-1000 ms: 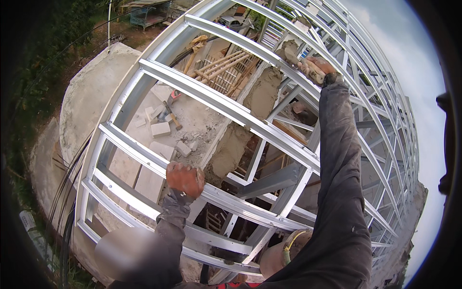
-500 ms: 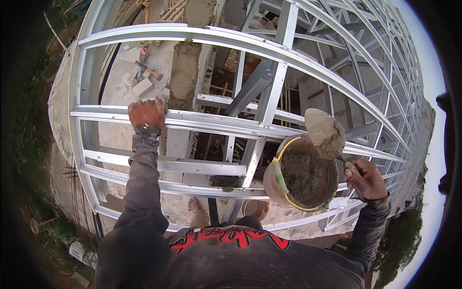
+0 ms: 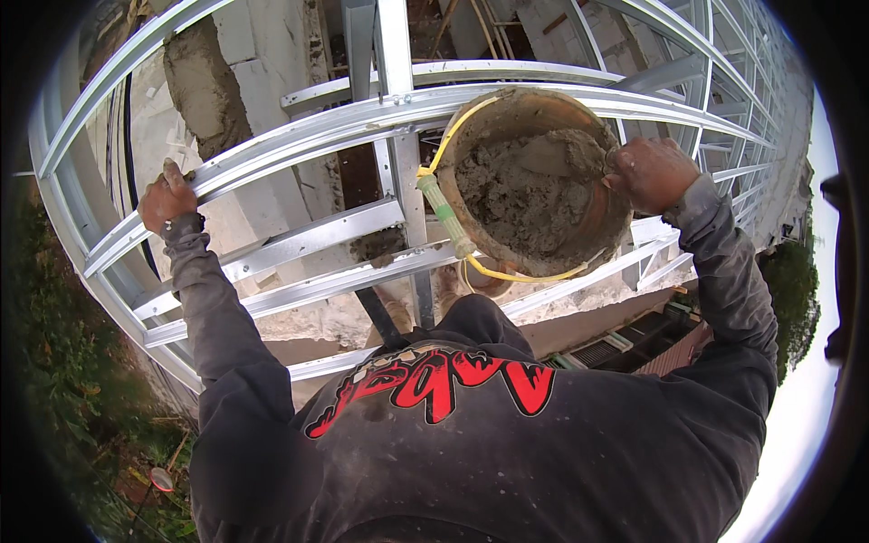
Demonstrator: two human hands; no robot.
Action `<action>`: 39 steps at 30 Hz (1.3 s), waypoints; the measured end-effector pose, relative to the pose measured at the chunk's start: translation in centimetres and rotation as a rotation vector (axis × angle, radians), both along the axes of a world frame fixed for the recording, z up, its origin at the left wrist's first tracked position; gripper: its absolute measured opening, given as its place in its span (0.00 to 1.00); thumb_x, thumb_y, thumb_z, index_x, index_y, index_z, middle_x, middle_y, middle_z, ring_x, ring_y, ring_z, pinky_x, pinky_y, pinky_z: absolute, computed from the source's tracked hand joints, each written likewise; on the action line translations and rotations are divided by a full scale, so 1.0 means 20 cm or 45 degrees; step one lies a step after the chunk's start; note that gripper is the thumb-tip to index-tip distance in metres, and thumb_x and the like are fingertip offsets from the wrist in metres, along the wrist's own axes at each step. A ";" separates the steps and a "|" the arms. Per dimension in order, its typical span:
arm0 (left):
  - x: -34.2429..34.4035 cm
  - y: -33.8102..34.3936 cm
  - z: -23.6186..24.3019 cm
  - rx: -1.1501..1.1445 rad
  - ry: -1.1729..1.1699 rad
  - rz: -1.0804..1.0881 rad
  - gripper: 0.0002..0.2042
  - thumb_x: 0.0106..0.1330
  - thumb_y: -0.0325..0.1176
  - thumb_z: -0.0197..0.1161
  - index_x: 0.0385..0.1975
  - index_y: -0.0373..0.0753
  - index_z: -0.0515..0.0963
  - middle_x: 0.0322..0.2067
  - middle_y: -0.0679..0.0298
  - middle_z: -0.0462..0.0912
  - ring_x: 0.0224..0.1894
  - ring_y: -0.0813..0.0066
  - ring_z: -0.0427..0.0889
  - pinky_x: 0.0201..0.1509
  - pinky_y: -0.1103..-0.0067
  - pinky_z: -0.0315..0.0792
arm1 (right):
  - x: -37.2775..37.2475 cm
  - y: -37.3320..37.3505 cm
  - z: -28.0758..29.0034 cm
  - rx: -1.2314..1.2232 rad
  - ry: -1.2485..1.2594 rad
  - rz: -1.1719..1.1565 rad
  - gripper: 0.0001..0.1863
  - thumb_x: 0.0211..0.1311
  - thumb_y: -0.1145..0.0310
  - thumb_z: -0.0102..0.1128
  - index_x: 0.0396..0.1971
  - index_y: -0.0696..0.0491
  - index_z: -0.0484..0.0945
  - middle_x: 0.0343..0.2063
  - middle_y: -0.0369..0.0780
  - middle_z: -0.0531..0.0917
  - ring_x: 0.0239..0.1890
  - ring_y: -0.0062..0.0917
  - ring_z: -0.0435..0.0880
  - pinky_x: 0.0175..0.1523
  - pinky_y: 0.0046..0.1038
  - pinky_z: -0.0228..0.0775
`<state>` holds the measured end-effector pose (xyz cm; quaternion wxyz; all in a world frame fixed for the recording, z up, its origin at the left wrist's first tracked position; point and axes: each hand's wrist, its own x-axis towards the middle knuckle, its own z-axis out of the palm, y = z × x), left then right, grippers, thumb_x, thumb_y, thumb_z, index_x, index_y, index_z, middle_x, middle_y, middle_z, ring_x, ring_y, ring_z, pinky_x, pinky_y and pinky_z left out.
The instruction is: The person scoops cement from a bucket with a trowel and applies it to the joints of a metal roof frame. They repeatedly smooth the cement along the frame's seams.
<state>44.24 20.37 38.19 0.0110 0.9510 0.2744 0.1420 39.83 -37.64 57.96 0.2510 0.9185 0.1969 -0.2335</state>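
My left hand (image 3: 168,196) is closed over a silver metal roof batten (image 3: 312,140), its thumb pointing up. On the right, my right hand (image 3: 654,174) is wrapped round the handle of a trowel; the handle is mostly hidden in the fist. The mortar-coated trowel blade (image 3: 554,154) lies in the bucket, against the grey wet mortar (image 3: 507,206). The round bucket (image 3: 617,237) sits among the metal battens, its inner wall smeared with mortar. Its yellow carrying handle (image 3: 450,215), with a pale green grip, hangs down on the left side.
Metal trusses (image 3: 724,86) spread to the upper right. A mortar-topped wall (image 3: 206,90) runs below the battens at upper left. Lower down lies a dark patch of mortar (image 3: 378,244) beside a batten. Greenery (image 3: 72,389) lies far below on the left.
The trowel, lifted above the bucket rim with mortar on it before, is now down inside the bucket. My view has shifted and tilted; my left hand still grips the batten.
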 end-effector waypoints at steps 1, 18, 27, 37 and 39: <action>0.00 0.00 0.00 -0.004 -0.026 -0.023 0.30 0.67 0.57 0.38 0.33 0.41 0.85 0.31 0.47 0.83 0.36 0.46 0.80 0.44 0.58 0.70 | 0.01 0.00 0.00 -0.058 -0.073 -0.091 0.14 0.58 0.60 0.59 0.34 0.57 0.78 0.28 0.51 0.80 0.33 0.48 0.82 0.40 0.45 0.73; -0.02 -0.01 0.00 0.054 -0.109 -0.036 0.31 0.68 0.57 0.37 0.29 0.42 0.85 0.26 0.50 0.82 0.34 0.48 0.80 0.45 0.59 0.69 | 0.11 0.05 -0.10 0.146 0.160 -0.305 0.15 0.58 0.55 0.57 0.27 0.53 0.81 0.24 0.47 0.82 0.32 0.43 0.82 0.41 0.44 0.73; -0.01 -0.01 0.00 0.026 -0.057 -0.044 0.29 0.69 0.55 0.37 0.28 0.43 0.86 0.28 0.50 0.83 0.34 0.49 0.80 0.45 0.60 0.69 | -0.13 0.04 -0.13 0.443 0.465 0.031 0.15 0.57 0.62 0.58 0.21 0.59 0.79 0.14 0.48 0.77 0.22 0.44 0.81 0.31 0.42 0.73; -0.06 -0.10 0.10 0.039 -0.187 -0.190 0.22 0.66 0.44 0.46 0.21 0.36 0.82 0.25 0.54 0.82 0.33 0.56 0.77 0.48 0.64 0.64 | -0.09 0.02 0.21 0.884 0.552 -0.800 0.18 0.58 0.61 0.66 0.17 0.59 0.77 0.09 0.34 0.71 0.15 0.14 0.68 0.21 0.24 0.59; -0.08 -0.11 0.12 -0.009 -0.226 -0.218 0.19 0.63 0.42 0.49 0.22 0.36 0.82 0.26 0.55 0.82 0.34 0.57 0.77 0.49 0.65 0.64 | -0.11 0.15 0.28 1.470 0.616 -0.985 0.10 0.55 0.71 0.57 0.33 0.62 0.78 0.21 0.37 0.77 0.22 0.18 0.74 0.27 0.22 0.66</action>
